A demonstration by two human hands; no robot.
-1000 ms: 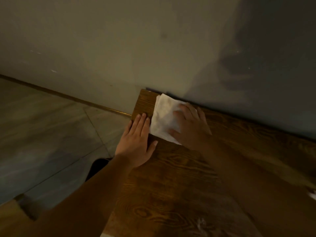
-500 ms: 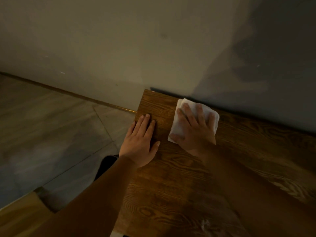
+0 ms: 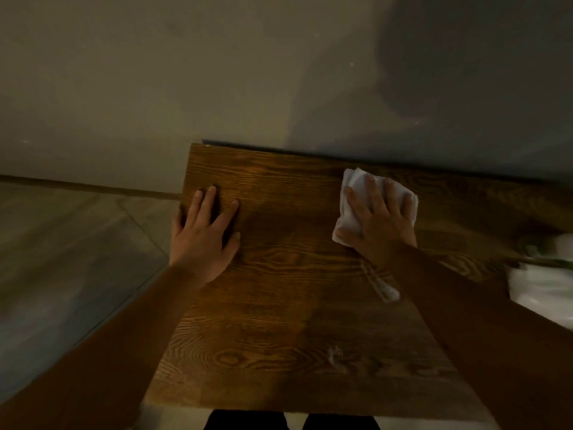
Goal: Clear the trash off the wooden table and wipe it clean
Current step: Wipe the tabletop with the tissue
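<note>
One tissue (image 3: 353, 193) under right fingers (image 3: 369, 187)

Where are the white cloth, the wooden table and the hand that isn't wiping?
white cloth (image 3: 353, 184), head view: its far left corner, beyond the fingers.
wooden table (image 3: 279, 293), head view: bare top between the arms.
left hand (image 3: 201, 237), head view: back of the hand.

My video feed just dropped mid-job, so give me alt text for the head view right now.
The right hand presses a folded white cloth flat on the wooden table near its far edge by the wall, fingers spread. The left hand rests flat near the table's left edge. Blurred white items sit at the right edge.
</note>
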